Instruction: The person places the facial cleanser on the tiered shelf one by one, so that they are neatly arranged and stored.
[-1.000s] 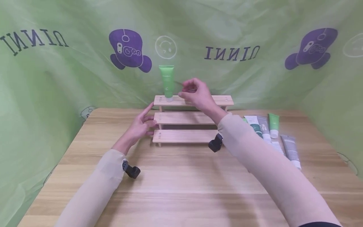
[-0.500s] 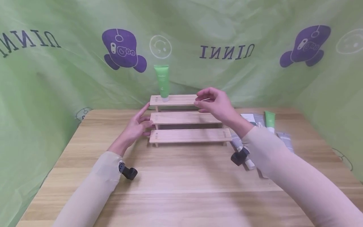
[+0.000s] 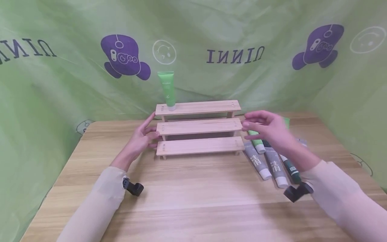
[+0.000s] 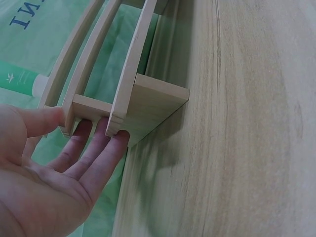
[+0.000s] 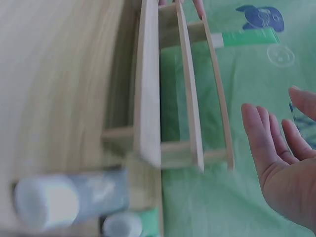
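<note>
Fingers of left hand (image 3: 139, 140) spread, tips touching end of three-tier pale-wood stand (image 3: 198, 126); fingers of right hand (image 3: 271, 129) apart, holding nothing. Bright-green white-capped tube (image 3: 167, 89) upright at stand's top left, seemingly done; white-capped grey tubes (image 3: 257, 161) lying on wood-grain bench (image 3: 193, 201), apparently left.

Wood-grain table (image 3: 193, 191) under a three-tiered rack (image 3: 198, 127) and, at its right end, several squeeze tubes (image 3: 275, 164)

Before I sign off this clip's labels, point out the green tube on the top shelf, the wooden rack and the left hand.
Green tube (image 3: 167, 88), head view, middle of its body.
Wooden rack (image 3: 198, 126), head view, its middle board.
Left hand (image 4: 49, 185), left wrist view, the palm.
</note>
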`<state>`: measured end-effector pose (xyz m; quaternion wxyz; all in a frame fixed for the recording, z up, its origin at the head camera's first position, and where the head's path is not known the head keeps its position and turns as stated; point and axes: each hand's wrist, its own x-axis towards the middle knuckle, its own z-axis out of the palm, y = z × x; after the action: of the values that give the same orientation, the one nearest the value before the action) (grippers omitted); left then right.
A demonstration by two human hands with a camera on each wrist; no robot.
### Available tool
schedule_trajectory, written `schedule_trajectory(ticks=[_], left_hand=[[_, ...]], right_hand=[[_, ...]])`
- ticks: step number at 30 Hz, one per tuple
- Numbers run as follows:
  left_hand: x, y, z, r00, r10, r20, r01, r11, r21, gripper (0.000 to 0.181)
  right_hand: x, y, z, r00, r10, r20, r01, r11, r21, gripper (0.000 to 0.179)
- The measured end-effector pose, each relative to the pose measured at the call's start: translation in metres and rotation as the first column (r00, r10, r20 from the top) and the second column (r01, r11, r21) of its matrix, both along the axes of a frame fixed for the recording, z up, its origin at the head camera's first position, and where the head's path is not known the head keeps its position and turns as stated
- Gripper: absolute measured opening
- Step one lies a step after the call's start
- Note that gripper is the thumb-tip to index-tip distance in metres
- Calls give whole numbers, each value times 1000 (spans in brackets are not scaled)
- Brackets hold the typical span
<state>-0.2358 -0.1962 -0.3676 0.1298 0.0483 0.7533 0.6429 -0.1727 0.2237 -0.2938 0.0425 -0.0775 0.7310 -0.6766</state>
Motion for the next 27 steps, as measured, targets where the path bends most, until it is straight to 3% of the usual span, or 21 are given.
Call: schedule_trajectory(ticks=[6, 9, 18, 27], left_hand=[[0, 1, -1, 1000, 6, 0, -6, 1000, -4, 83], [-1, 0, -1, 1000, 7, 2, -7, 1000, -7, 83], [0, 0, -1, 1000, 2, 1, -2, 1000, 1, 83], [0, 0, 1, 1000, 1, 2, -1, 1000, 3, 83]], right_hand=[[21, 40, -8, 997, -45, 60, 36, 988, 152, 41], [29, 58, -12, 995, -28, 91, 10, 981, 192, 43], [42, 109, -29, 984, 95, 150, -102, 994, 40, 27], [48, 154, -45, 961, 226, 163, -210, 972, -110, 42]])
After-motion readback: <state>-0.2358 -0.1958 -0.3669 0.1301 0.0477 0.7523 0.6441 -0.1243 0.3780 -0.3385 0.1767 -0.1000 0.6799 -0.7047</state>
